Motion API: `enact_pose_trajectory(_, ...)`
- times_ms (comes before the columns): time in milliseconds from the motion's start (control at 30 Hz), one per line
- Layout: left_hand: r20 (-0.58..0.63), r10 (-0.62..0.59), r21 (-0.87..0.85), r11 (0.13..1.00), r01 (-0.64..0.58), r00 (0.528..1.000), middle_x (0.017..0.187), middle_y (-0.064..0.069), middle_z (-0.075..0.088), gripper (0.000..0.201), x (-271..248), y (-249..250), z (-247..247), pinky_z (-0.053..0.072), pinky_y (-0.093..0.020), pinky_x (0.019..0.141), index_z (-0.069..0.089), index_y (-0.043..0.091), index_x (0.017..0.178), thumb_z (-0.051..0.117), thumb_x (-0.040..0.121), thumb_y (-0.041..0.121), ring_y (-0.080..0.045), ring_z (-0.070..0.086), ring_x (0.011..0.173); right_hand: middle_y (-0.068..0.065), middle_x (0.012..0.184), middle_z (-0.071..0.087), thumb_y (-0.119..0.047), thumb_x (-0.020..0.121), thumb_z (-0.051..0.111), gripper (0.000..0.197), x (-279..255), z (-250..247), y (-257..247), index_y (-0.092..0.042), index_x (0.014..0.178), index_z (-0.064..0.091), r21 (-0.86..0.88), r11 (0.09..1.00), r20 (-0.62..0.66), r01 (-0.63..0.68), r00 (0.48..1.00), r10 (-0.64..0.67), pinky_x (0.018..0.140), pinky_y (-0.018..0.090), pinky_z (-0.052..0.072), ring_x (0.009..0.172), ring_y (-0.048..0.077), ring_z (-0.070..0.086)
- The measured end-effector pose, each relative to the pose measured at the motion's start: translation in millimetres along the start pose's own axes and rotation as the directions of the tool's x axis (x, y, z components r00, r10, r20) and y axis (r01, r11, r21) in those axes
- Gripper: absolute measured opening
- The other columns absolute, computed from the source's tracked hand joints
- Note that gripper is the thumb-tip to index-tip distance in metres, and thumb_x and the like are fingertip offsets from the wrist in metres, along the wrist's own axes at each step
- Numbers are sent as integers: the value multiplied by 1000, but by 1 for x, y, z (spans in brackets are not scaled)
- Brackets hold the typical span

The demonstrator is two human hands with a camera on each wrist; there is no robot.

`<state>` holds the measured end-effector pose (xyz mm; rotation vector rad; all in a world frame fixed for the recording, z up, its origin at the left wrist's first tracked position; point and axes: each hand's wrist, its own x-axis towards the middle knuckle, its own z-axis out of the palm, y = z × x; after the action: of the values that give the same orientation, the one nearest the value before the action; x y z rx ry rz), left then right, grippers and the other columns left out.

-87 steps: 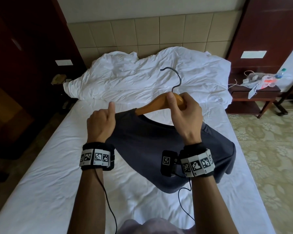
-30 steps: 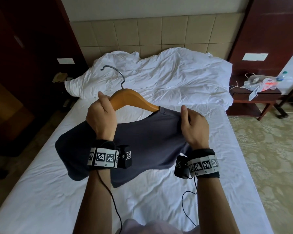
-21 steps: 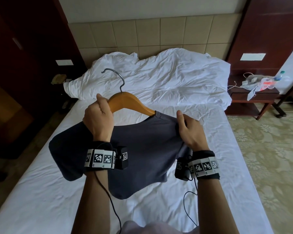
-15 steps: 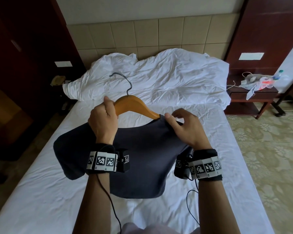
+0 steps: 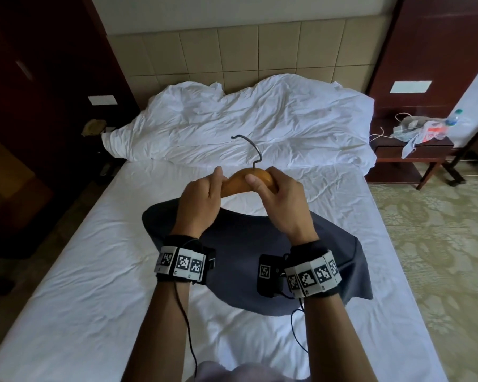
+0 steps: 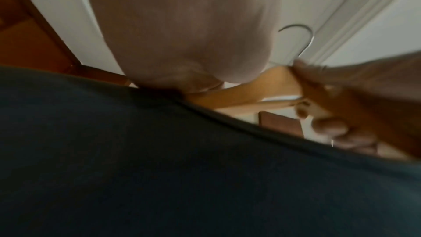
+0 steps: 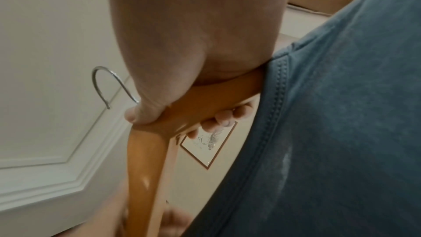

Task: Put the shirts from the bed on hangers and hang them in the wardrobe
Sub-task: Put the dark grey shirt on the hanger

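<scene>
A dark grey-blue T-shirt [image 5: 260, 260] hangs from a wooden hanger [image 5: 240, 181] held above the white bed [image 5: 94, 271]. My left hand [image 5: 215, 186] grips the hanger's left arm at the collar edge, thumb pointing up. My right hand [image 5: 262, 183] holds the hanger's middle, thumb on the front and fingers curled behind. The metal hook [image 5: 250, 150] sticks up past both hands. In the right wrist view the thumb [image 7: 145, 114] presses on the hanger [image 7: 193, 111] beside the shirt collar [image 7: 330, 132]. In the left wrist view the shirt [image 6: 159, 159] fills the lower frame, with the hanger [image 6: 250, 93] above it.
A bunched white duvet [image 5: 260, 125] lies at the head of the bed against a padded headboard [image 5: 260, 56]. A dark nightstand [image 5: 414, 155] with plastic bags and a bottle stands at the right. Patterned carpet [image 5: 439, 244] runs along the right side; dark wood panels stand at the left.
My right hand left the shirt's collar and took hold of the hanger's middle. Hanger and shirt shifted right to the centre, and the hands came close together.
</scene>
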<state>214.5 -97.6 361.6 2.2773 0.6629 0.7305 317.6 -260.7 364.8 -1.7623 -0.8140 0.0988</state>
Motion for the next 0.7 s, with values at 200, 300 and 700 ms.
enact_pose_trajectory(200,-197,-38,230,970,84,980,92,-18,76,69,-6,-41,-35,48,-40,86,75,2,90,24,113,42,-39,68,93,4,65,53,-59,99,63,54,4,12,-21,-9,82,54,5,1000,5,25,1000,-25,60,37,41,59,12,45)
enact_pose_trajectory(300,-258,-100,290,941,176,961,89,-21,74,74,-6,-56,-56,46,-41,80,76,1,87,21,113,44,-42,66,91,1,65,52,-58,99,63,54,11,18,-28,-7,82,54,25,1000,9,16,1000,-16,61,39,42,60,12,46)
enact_pose_trajectory(700,-7,54,385,921,-47,998,93,-14,73,72,36,-115,-123,52,-47,83,65,10,98,15,104,62,-35,67,89,3,76,69,-73,91,58,62,53,78,-80,-11,88,61,-64,997,45,-46,998,49,78,58,58,77,24,70)
